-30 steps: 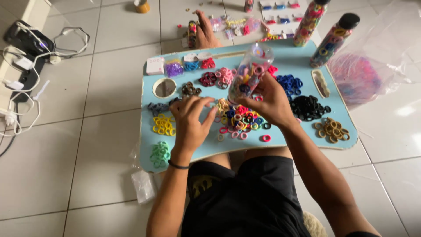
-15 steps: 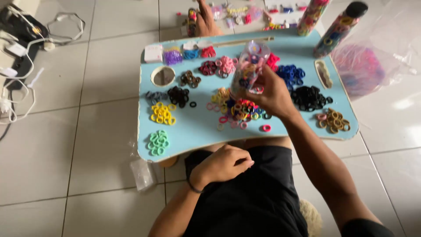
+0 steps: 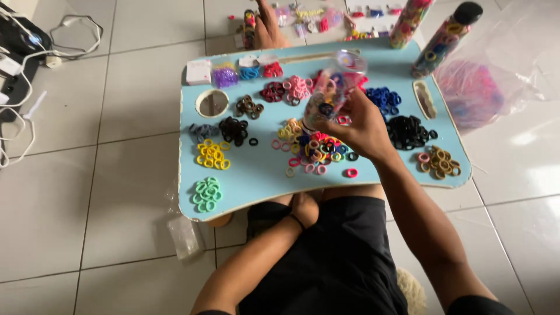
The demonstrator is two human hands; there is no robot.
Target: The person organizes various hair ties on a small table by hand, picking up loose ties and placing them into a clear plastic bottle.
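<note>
My right hand (image 3: pixel 361 125) grips a clear plastic jar (image 3: pixel 329 93) of mixed hair ties, tilted over a mixed pile of ties (image 3: pixel 318 149) in the middle of a light-blue lap table (image 3: pixel 256 181). My left hand (image 3: pixel 304 209) rests on my lap at the table's front edge, its fingers hidden under the edge. Sorted heaps lie around the pile: yellow ties (image 3: pixel 213 154), green ties (image 3: pixel 207 194), black ties (image 3: pixel 408 131), blue ties (image 3: pixel 382 99) and tan ties (image 3: pixel 440 163).
Another person's hand (image 3: pixel 268 26) reaches in at the table's far edge. Two tall tubes stacked with ties (image 3: pixel 446 38) stand at the far right beside a clear bag of pink ties (image 3: pixel 472 90). Cables (image 3: pixel 23 70) lie on the tiles at left. A small plastic bag (image 3: pixel 185 236) lies near my knee.
My left hand has left the tie piles and dropped back to my lap under the table's front edge. My right hand still holds the jar over the mixed pile.
</note>
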